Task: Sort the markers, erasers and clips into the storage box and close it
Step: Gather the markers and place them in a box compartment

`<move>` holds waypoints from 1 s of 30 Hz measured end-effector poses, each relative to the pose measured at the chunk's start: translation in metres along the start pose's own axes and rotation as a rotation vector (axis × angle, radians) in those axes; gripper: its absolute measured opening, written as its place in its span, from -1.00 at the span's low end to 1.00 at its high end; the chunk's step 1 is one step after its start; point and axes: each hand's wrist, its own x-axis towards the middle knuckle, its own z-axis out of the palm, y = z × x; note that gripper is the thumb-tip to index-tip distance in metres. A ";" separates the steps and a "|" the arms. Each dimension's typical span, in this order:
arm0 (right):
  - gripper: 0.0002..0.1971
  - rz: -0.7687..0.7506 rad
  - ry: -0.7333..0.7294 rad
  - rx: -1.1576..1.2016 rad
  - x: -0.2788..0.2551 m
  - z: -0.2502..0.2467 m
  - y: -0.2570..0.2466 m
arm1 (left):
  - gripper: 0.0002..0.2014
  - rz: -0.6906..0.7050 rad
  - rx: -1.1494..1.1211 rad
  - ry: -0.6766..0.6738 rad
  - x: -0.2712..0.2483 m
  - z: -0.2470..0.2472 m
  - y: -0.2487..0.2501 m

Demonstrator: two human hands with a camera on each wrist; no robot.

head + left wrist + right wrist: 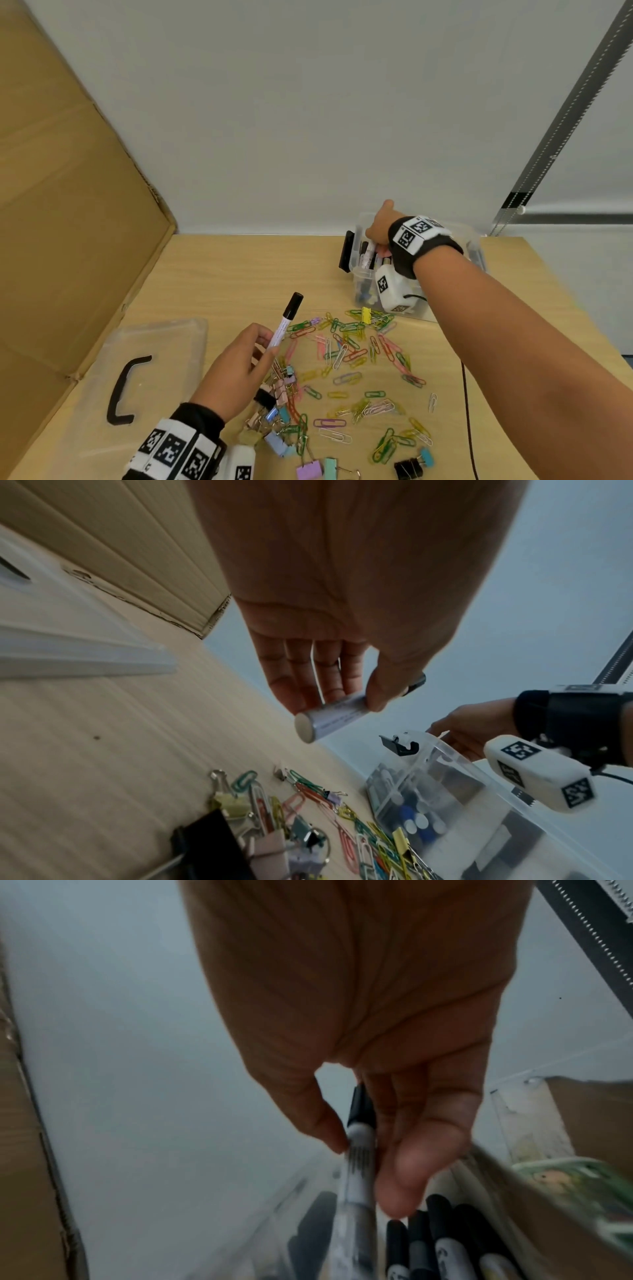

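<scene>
My left hand (pixel 239 370) holds a white marker with a black cap (pixel 287 322) above the table, cap pointing up and away; in the left wrist view thumb and fingers pinch its barrel (pixel 330 716). My right hand (pixel 378 228) reaches into the clear storage box (pixel 363 274) at the back right and pinches another black-capped marker (pixel 358 1150) over several markers (pixel 445 1240) lying inside. Coloured paper clips (pixel 356 356) and binder clips (pixel 281 401) lie scattered on the table between the hands.
The clear lid with a black handle (pixel 126 390) lies flat at the left front. A cardboard sheet (pixel 68 205) stands along the left side. A black cable (pixel 467 411) runs over the table under my right forearm. A grey wall closes the back.
</scene>
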 end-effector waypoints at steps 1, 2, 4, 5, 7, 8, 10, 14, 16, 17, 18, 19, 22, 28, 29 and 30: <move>-0.47 -0.019 -0.020 0.001 0.001 0.000 0.000 | -0.98 -0.001 0.004 0.000 0.000 0.000 0.001; -0.51 -0.050 -0.039 0.013 -0.002 -0.002 0.000 | -0.98 -0.002 0.008 0.000 0.000 0.001 0.001; -0.61 -0.109 -0.074 0.013 -0.010 -0.007 0.006 | -0.97 -0.004 0.007 0.004 0.001 0.003 0.002; -0.63 -0.130 -0.063 -0.006 -0.014 -0.009 0.010 | -0.97 -0.004 0.005 0.006 0.001 0.003 0.003; -0.60 -0.185 0.034 -0.034 -0.028 -0.013 0.024 | -0.96 0.002 -0.003 0.013 0.003 0.006 0.006; -0.59 -0.223 0.097 -0.015 -0.037 -0.014 0.034 | -0.96 0.007 -0.007 0.022 0.004 0.007 0.008; -0.62 -0.285 0.224 -0.008 -0.058 -0.015 0.065 | -0.94 0.018 -0.016 0.038 0.007 0.010 0.017; -0.56 -0.304 0.512 -0.225 -0.089 -0.009 0.138 | -0.87 0.071 0.063 0.112 0.022 0.020 0.049; -0.46 -0.241 0.528 -0.254 -0.093 -0.001 0.166 | -0.86 0.093 0.122 0.156 0.038 0.027 0.071; -0.41 -0.233 0.512 -0.241 -0.094 0.004 0.177 | -0.84 0.106 0.156 0.176 0.048 0.031 0.083; -0.37 -0.245 0.493 -0.201 -0.093 0.009 0.185 | -0.81 0.123 0.198 0.196 0.060 0.035 0.095; -0.36 -0.270 0.481 -0.142 -0.092 0.014 0.191 | -0.79 0.144 0.246 0.220 0.073 0.040 0.108; -0.38 -0.320 0.502 -0.010 -0.089 0.025 0.198 | -0.72 0.164 0.409 0.275 0.113 0.053 0.142; -0.41 -0.326 0.532 -0.020 -0.086 0.029 0.200 | -0.75 -0.002 0.678 0.160 0.176 0.081 0.178; -0.41 -0.324 0.535 -0.028 -0.086 0.029 0.200 | -0.76 -0.025 0.691 0.132 0.182 0.086 0.178; -0.41 -0.326 0.536 -0.036 -0.086 0.029 0.201 | -0.77 -0.044 0.709 0.111 0.186 0.091 0.178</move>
